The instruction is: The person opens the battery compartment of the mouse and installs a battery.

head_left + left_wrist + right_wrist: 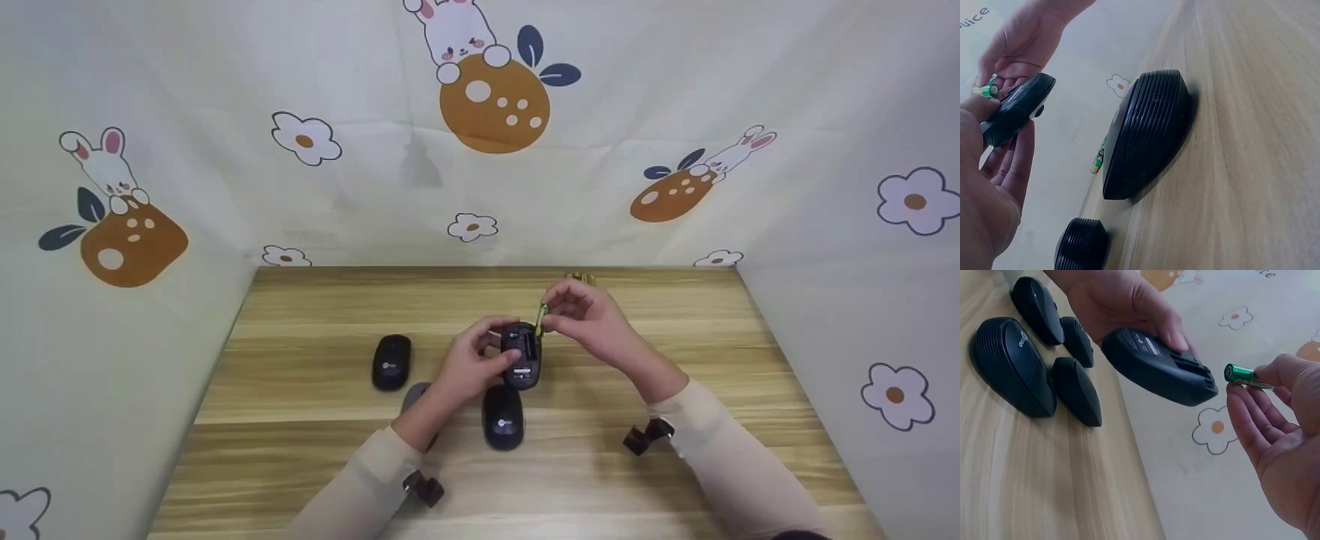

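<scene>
My left hand grips a black computer mouse, underside up, thumb across it. Its battery slot shows uncovered in the head view. Just to the right, my right hand pinches a green battery between thumb and fingers, close beside the mouse's far end. A small gap separates the battery from the held mouse in the right wrist view. Below the held mouse, a second black mouse rests on the table. Another black mouse lies to the left.
A greyish rounded object lies partly hidden under the left forearm. More batteries sit at the back edge of the wooden table, behind the right hand. Printed cloth walls off the back and both sides.
</scene>
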Available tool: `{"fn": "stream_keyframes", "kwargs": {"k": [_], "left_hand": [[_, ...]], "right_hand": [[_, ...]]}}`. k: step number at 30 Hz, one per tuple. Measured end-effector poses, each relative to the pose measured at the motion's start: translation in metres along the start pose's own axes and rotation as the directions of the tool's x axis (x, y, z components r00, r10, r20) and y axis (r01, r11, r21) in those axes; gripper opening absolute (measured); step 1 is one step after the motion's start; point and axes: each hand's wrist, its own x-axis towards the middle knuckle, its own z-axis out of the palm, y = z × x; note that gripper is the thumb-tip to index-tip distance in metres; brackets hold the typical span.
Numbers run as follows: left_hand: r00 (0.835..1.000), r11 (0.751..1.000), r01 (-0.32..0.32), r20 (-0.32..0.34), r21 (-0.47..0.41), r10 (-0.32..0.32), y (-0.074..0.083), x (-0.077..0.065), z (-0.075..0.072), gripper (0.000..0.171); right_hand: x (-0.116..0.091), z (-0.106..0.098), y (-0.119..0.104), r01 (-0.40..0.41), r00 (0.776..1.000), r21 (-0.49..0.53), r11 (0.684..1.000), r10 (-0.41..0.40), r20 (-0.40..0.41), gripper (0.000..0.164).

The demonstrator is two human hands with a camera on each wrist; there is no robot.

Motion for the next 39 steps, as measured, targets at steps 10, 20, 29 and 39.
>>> {"fn": "stream_keyframes", "kwargs": {"k": [10,20,29,39], "left_hand": [[1.000,1.000,-0.020,0.003,0.019,0.020,0.001,0.000,0.000,0.048],[1.000,1.000,-0.018,-0.001,0.020,0.018,0.001,0.000,0.001,0.048],[1.000,1.000,0.005,-0.005,-0.003,-0.005,0.002,-0.001,0.002,0.047],[1.000,1.000,0.005,-0.015,-0.008,-0.005,0.003,0.000,0.003,0.049]], "right_hand": [[-0.004,0.011,-0.004,0.043,0.998,-0.142,0.989,-0.037,0.041,0.021],[-0.004,0.016,-0.002,0.117,0.992,-0.227,0.967,-0.102,0.079,0.016],[-0.007,0.018,0.001,0.113,0.993,-0.267,0.957,-0.099,0.066,0.013],[-0.011,0.019,0.005,0.081,0.997,-0.265,0.961,-0.076,0.029,0.008]]}}
